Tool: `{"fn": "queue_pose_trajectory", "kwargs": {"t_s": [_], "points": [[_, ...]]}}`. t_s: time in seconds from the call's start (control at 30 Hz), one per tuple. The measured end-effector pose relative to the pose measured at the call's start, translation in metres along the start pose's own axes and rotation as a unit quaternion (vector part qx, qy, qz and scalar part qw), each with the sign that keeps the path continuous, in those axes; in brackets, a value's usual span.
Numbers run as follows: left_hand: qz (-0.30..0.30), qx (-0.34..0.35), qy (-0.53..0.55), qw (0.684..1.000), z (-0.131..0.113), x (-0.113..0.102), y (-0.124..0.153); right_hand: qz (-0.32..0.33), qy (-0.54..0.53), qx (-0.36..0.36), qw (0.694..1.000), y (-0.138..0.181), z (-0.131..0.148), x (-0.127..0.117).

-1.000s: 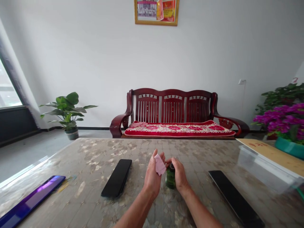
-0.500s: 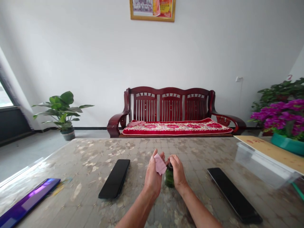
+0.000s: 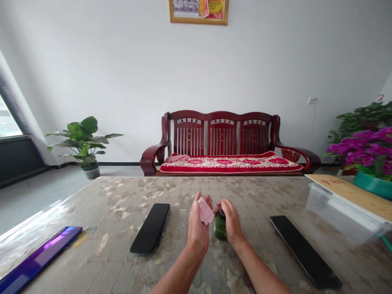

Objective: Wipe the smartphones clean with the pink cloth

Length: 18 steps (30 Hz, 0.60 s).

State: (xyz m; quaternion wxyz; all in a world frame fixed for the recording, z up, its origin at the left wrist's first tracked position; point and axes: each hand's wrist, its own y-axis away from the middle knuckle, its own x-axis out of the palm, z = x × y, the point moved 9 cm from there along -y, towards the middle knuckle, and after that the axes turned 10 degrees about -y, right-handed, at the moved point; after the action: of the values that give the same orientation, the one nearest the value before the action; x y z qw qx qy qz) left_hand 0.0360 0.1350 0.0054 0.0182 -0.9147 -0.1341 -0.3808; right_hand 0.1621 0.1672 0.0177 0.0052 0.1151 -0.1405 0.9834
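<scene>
My left hand (image 3: 197,228) is turned palm up and holds a small folded pink cloth (image 3: 206,211) between thumb and fingers. Close on its right, my right hand (image 3: 232,222) grips a small green bottle (image 3: 220,226) with a dark top, the fingers curled around its upper part. The bottle is upright over the table, just right of the cloth; whether its base touches the tabletop I cannot tell. To the left of my hands lies a black phone (image 3: 150,228), and a second, longer-looking black phone (image 3: 304,251) is on the right.
A shiny blue-purple phone (image 3: 39,259) lies at the table's left edge. On the right stand a clear plastic box (image 3: 343,216) with a tan board (image 3: 352,194) on top and a teal flowerpot (image 3: 373,183). Beyond the patterned tabletop (image 3: 183,185) is a red wooden bench (image 3: 222,134).
The view has shifted slightly, so the room and table things sit a little further right. Both hands keep their holds on the cloth and bottle; more of the bottle's dark top shows.
</scene>
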Motion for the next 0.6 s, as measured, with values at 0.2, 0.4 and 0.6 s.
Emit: {"fn": "queue_pose_trajectory", "kwargs": {"t_s": [0.2,0.4,0.6], "points": [[-0.003,0.039,-0.041,0.998,-0.006,-0.003,0.002,0.001,-0.063,0.034,0.997,0.000,-0.005,0.004],[-0.019,0.020,-0.029,0.999,-0.005,0.000,0.006,-0.003,-0.054,0.032,0.998,-0.001,-0.004,0.005],[-0.069,-0.033,-0.003,0.997,-0.003,-0.015,-0.005,0.021,-0.072,0.031,0.997,0.010,-0.008,-0.001]]}}
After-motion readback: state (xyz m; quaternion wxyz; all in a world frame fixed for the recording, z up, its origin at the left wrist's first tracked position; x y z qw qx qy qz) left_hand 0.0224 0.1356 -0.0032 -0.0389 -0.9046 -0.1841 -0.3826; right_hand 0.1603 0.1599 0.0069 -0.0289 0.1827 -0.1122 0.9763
